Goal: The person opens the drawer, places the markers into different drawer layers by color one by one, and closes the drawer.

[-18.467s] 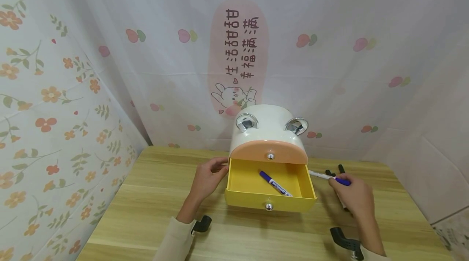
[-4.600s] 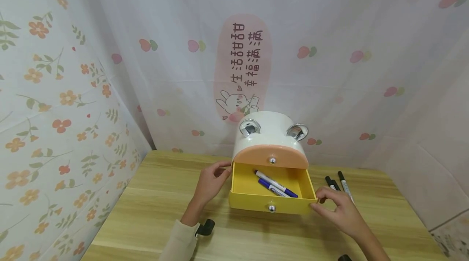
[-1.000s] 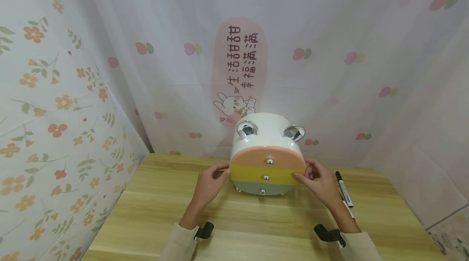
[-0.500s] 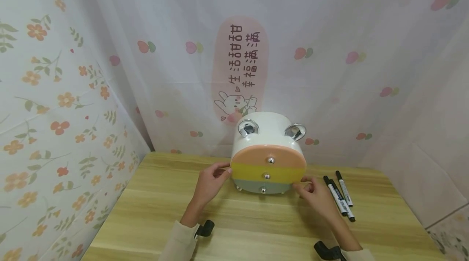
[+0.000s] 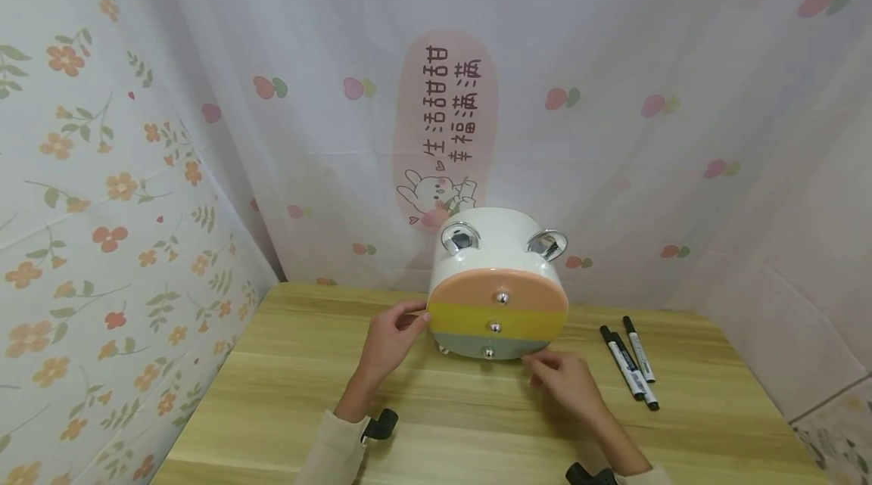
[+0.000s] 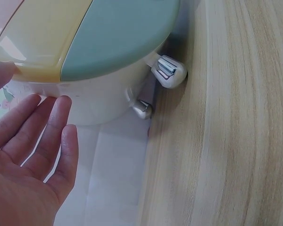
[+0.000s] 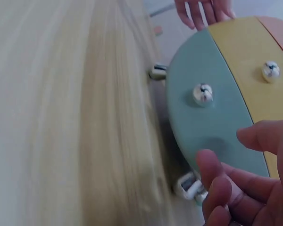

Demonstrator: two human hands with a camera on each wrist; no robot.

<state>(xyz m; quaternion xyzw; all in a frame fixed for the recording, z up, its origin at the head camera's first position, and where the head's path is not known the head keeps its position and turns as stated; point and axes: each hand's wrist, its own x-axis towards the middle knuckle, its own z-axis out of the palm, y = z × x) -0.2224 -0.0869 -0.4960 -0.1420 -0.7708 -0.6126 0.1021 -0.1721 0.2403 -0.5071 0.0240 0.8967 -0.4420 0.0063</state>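
A white, frog-shaped drawer box (image 5: 500, 243) with silver eye rings stands on the wooden table. Its front has an orange drawer (image 5: 470, 290), a yellow drawer (image 5: 459, 321) and a green drawer (image 5: 463, 346), all closed, each with a silver knob. My left hand (image 5: 388, 337) holds the box's left edge, thumb on the yellow front and fingers along the white side. My right hand (image 5: 567, 381) is at the lower right of the green drawer, fingers bent and holding nothing. In the right wrist view, thumb and forefinger are apart in front of the green face (image 7: 191, 66).
Several black-capped markers (image 5: 640, 349) lie together on the table to the right of the box. A patterned curtain (image 5: 327, 190) hangs right behind the box, and a floral one (image 5: 123, 243) at the left. Small silver feet (image 6: 169, 70) lift the box off the table.
Earlier the yellow drawer was open; a second blue marker joined the one inside, then the drawer was closed. My right hand has since slid down to the green drawer; my left stayed put.
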